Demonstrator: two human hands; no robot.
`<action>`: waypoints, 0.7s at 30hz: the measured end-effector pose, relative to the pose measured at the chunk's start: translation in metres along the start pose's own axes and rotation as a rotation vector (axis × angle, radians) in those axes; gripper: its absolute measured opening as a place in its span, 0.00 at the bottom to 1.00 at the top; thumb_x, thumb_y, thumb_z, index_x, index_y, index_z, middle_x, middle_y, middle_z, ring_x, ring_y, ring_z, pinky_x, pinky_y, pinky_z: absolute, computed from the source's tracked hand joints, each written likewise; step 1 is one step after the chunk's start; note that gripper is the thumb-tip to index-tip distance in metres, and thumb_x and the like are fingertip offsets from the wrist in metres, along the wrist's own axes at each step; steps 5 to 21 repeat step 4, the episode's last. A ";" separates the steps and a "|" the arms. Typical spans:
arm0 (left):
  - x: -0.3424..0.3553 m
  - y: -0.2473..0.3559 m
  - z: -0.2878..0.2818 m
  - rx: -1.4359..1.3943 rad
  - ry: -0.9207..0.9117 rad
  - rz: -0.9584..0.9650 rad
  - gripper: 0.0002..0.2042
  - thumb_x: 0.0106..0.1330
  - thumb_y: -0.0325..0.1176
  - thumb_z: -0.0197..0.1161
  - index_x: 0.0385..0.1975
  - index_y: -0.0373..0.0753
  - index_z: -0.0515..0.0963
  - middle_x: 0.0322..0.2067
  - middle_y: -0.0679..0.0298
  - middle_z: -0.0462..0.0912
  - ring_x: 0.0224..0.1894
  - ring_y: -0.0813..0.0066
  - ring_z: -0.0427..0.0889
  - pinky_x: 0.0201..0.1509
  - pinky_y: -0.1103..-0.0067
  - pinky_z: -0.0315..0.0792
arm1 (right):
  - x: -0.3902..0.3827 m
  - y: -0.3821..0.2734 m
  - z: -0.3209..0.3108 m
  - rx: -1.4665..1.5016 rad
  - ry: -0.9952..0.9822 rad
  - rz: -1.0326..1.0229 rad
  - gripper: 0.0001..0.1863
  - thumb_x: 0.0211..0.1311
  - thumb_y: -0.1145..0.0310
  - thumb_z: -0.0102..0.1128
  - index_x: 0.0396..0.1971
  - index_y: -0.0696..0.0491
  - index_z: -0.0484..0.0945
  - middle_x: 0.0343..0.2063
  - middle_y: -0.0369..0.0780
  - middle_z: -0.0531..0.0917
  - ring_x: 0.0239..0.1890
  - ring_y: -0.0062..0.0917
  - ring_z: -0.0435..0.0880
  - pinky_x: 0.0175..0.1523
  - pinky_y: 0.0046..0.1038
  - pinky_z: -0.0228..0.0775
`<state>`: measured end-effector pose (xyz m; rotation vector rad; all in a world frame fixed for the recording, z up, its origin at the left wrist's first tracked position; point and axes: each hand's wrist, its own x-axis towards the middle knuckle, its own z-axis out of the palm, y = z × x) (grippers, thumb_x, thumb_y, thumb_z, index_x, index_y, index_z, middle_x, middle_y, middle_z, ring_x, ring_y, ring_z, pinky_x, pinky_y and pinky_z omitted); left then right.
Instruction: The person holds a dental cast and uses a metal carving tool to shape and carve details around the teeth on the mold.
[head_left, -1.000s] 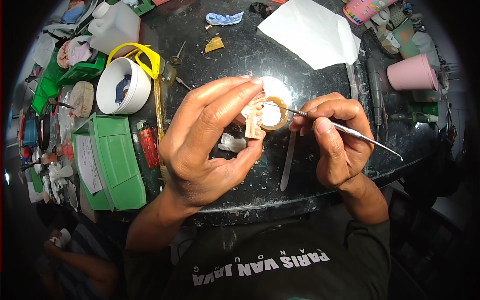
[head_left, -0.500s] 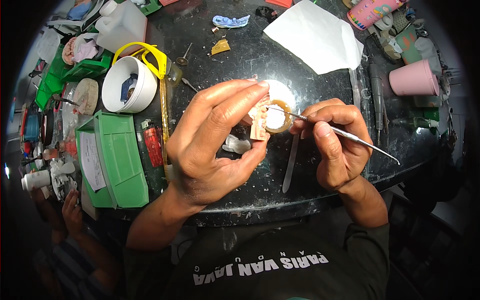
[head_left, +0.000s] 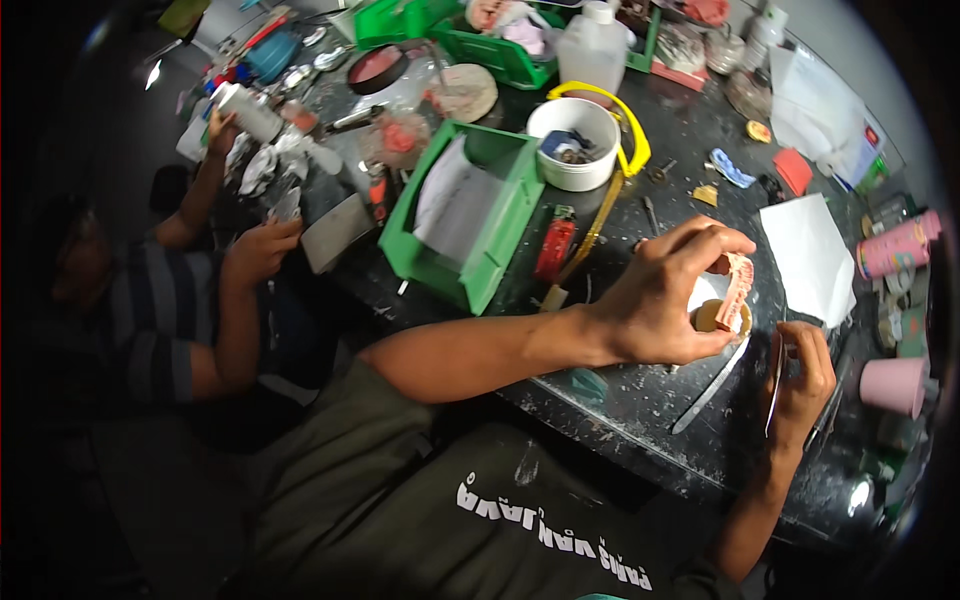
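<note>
Between the thumb and fingertips of my left hand (head_left: pixel 650 295) is a pinkish dental cast (head_left: pixel 737 292) with a row of teeth, held upright above the table. Behind and below it, partly hidden, sits a round tan-rimmed dish (head_left: pixel 706 318). My right hand (head_left: pixel 805 380) is closed around a thin metal dental carver (head_left: pixel 774 392), its shaft pointing down toward me, apart from the cast. A flat metal spatula (head_left: pixel 708 392) lies on the table between my two hands.
Left of my left hand stand a green bin (head_left: pixel 490 240) with papers, a white tub (head_left: pixel 572 180) and a red lighter (head_left: pixel 555 245). A white sheet (head_left: pixel 808 255) and a pink cup (head_left: pixel 892 387) lie to the right. At far left a co-worker's hand (head_left: pixel 262 250) holds something small.
The view has swung left, bringing the co-worker into sight. My right hand has drawn the carver away from the cast and turned it downward. My left hand keeps hold of the cast.
</note>
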<state>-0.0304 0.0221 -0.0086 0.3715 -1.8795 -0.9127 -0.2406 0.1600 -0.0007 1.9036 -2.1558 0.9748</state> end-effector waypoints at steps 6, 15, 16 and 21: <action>0.001 -0.001 -0.004 0.013 0.008 -0.018 0.33 0.44 0.29 0.81 0.55 0.38 0.77 0.49 0.56 0.81 0.46 0.64 0.85 0.50 0.74 0.82 | -0.002 0.008 -0.001 -0.078 -0.084 -0.008 0.08 0.58 0.85 0.67 0.36 0.58 0.83 0.35 0.44 0.85 0.37 0.36 0.88 0.45 0.33 0.79; 0.001 -0.001 -0.004 0.013 0.008 -0.018 0.33 0.44 0.29 0.81 0.55 0.38 0.77 0.49 0.56 0.81 0.46 0.64 0.85 0.50 0.74 0.82 | -0.002 0.008 -0.001 -0.078 -0.084 -0.008 0.08 0.58 0.85 0.67 0.36 0.58 0.83 0.35 0.44 0.85 0.37 0.36 0.88 0.45 0.33 0.79; 0.001 -0.001 -0.004 0.013 0.008 -0.018 0.33 0.44 0.29 0.81 0.55 0.38 0.77 0.49 0.56 0.81 0.46 0.64 0.85 0.50 0.74 0.82 | -0.002 0.008 -0.001 -0.078 -0.084 -0.008 0.08 0.58 0.85 0.67 0.36 0.58 0.83 0.35 0.44 0.85 0.37 0.36 0.88 0.45 0.33 0.79; 0.001 -0.001 -0.004 0.013 0.008 -0.018 0.33 0.44 0.29 0.81 0.55 0.38 0.77 0.49 0.56 0.81 0.46 0.64 0.85 0.50 0.74 0.82 | -0.002 0.008 -0.001 -0.078 -0.084 -0.008 0.08 0.58 0.85 0.67 0.36 0.58 0.83 0.35 0.44 0.85 0.37 0.36 0.88 0.45 0.33 0.79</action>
